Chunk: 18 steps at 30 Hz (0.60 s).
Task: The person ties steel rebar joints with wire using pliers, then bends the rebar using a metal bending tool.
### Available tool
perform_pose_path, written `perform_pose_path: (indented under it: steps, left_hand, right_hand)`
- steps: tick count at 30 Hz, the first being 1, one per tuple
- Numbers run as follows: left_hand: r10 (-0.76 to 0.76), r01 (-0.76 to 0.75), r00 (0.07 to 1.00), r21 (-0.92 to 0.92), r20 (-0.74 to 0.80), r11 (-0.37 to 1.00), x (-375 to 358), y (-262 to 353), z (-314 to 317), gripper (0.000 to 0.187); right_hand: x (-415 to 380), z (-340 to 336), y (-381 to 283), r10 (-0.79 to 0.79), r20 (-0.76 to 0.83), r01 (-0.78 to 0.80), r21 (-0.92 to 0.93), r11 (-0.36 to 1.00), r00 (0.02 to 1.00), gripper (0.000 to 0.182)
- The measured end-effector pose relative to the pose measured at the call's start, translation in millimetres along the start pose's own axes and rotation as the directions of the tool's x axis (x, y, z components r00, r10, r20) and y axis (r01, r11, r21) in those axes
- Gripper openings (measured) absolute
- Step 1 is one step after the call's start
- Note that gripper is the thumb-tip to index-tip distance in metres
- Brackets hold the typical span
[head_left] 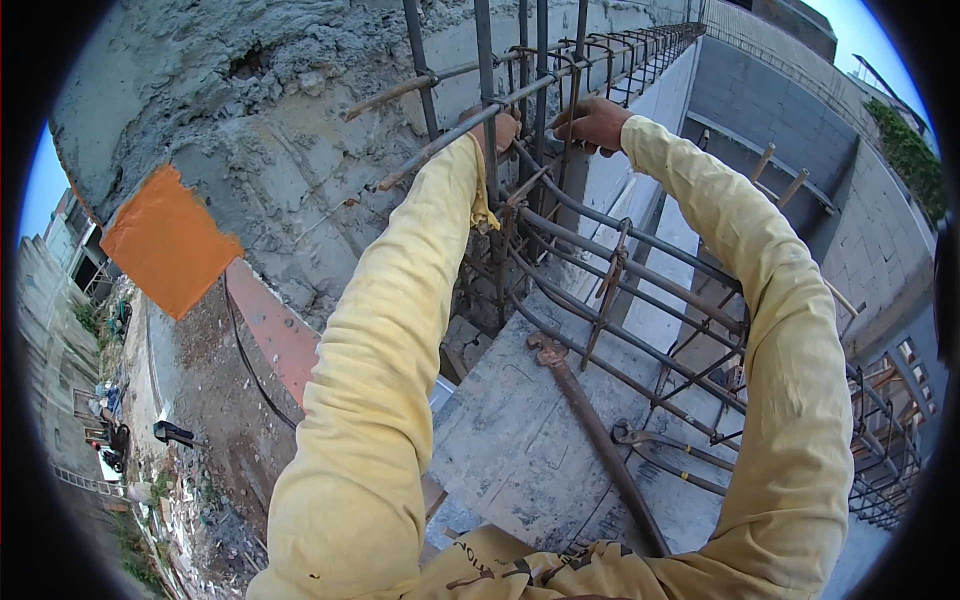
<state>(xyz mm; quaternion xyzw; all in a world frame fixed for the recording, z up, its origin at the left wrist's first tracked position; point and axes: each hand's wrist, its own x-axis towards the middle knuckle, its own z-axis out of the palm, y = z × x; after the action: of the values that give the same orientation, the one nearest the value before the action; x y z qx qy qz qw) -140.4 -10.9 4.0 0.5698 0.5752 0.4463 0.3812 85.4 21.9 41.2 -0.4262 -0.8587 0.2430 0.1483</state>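
Note:
Both my arms, in yellow sleeves, reach up to a cluster of upright steel bars [487,70] where horizontal bars cross. My left hand [497,130] is behind the bars, partly hidden, its fingers bent at the uprights. From the right, my right hand [598,124] reaches to the same uprights, fingers bent toward them; what its fingertips hold, if anything, is too small to tell. Curved horizontal bars [650,245] with ties run below my hands to the right.
A rusty bar tool [600,440] and pincers [670,452] lie on the grey board [520,440] below. A rough concrete wall [280,130] stands at left, with an orange panel [170,240] beside it. Block walls [770,110] enclose a drop at right.

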Motion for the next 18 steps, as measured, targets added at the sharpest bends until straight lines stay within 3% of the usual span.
perform_pose_path:
  steps: [2,5,8,11,14,17,18]
  left_hand:
    - [-0.044,0.045,0.999,0.074,-0.015,0.996,-5.6,6.1,1.7,0.029]
    - [-0.018,0.021,0.999,0.108,-0.029,0.994,9.7,-7.9,-0.8,0.030]
    - [0.095,-0.088,0.995,0.157,-0.037,0.984,32.1,-32.7,-4.6,0.029]
    - [0.109,-0.103,0.992,0.095,-0.064,0.990,53.9,-49.8,-7.9,0.027]
    - [0.095,-0.083,0.993,0.148,-0.070,0.985,30.6,-30.9,-1.3,0.028]
    - [0.091,-0.072,0.988,0.150,-0.122,0.986,31.6,-31.9,-0.2,0.028]
    - [0.319,-0.266,0.947,0.472,-0.033,0.840,43.2,-39.4,-4.1,0.025]
  right_hand:
    - [7.0,1.7,4.8,0.021,0.028,-0.016,-0.159,0.987,0.999,0.049]
    - [26.3,3.7,21.0,-0.054,-0.002,0.053,-0.147,0.988,0.999,0.053]
    - [13.8,-0.4,1.3,-0.029,0.021,0.030,-0.038,0.999,0.999,0.051]
    - [17.7,2.2,1.8,-0.002,0.017,0.003,-0.049,0.999,1.000,0.049]
    - [17.3,0.1,-1.7,0.109,0.067,-0.109,-0.003,0.994,0.992,0.047]
    - [19.5,5.1,3.3,0.123,0.079,-0.129,0.077,0.989,0.989,0.047]
    - [18.9,5.6,3.8,0.122,0.081,-0.130,0.101,0.986,0.989,0.047]
